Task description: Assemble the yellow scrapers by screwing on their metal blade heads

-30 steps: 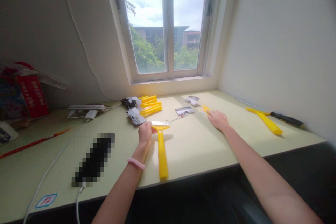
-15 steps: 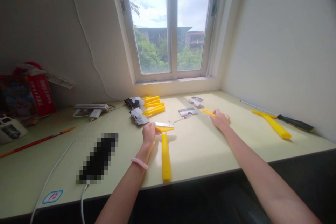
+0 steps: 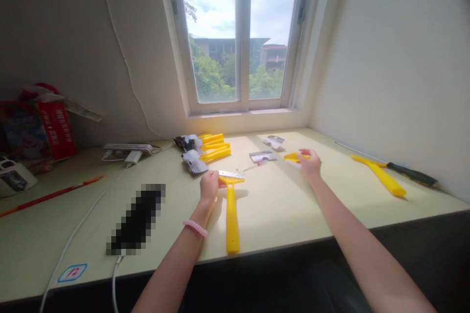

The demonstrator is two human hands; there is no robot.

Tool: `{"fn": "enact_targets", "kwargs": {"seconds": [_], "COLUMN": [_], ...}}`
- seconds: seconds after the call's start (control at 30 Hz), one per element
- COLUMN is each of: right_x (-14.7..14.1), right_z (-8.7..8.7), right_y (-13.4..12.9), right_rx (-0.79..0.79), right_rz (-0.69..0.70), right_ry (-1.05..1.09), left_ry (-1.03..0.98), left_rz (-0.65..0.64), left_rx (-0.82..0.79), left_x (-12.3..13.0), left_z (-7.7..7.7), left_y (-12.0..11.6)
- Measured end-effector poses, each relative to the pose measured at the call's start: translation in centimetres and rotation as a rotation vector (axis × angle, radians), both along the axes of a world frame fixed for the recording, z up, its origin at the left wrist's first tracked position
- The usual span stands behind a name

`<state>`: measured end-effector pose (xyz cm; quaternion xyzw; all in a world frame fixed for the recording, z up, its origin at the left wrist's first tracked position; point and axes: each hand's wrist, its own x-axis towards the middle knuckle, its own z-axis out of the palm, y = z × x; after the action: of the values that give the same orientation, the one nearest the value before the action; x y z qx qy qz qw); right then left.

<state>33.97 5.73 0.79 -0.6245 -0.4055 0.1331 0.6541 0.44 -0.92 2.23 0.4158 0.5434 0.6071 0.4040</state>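
Observation:
My left hand [image 3: 209, 187] grips one end of the head of a yellow scraper [image 3: 232, 215], which has a metal blade strip and a handle pointing toward me. Over to the right, my right hand [image 3: 310, 162] is at a small yellow piece [image 3: 292, 157] on the table, its fingers apart around the piece's right end. Between the hands lies a small screwdriver [image 3: 260, 163] with a red and clear handle. Two grey and white cards [image 3: 262, 156] rest behind it, near the window.
Several packaged yellow scrapers [image 3: 216, 152] lie behind my left hand. At right are another yellow scraper [image 3: 385, 178] and a black-handled screwdriver [image 3: 413, 174]. A blurred black phone [image 3: 137, 220], cable, power strip [image 3: 128, 148] and red stick [image 3: 51, 196] occupy the left.
My right hand has lifted slightly and its fingers have spread from the small yellow piece. My left hand still holds the scraper in nearly the same place.

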Motion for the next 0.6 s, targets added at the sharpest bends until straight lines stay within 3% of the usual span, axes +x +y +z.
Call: {"fn": "enact_targets", "kwargs": {"seconds": [0.1,0.23,0.43,0.6], "right_x": [-2.3,-6.4,-12.0,-15.3], "right_z": [1.6,3.8,5.3,5.6], "right_y": [-0.4,-1.6,-3.8,-4.3], "right_rx": [0.102,0.145,0.049,0.021], "right_rz": [0.173,0.529,0.959,1.075], "right_ry": [0.325,0.653,0.585,0.371], "left_ry": [0.006,0.041,0.055,0.077], "left_rz": [-0.013,-0.004,-0.015,-0.018], "left_rx": [0.004,0.004,0.019,0.024], "left_x": [0.0,-0.1,-0.3,-0.3], "left_z": [-0.2,-0.4,-0.8,-1.0], "left_y": [0.1,0.3,0.5,0.7]}}
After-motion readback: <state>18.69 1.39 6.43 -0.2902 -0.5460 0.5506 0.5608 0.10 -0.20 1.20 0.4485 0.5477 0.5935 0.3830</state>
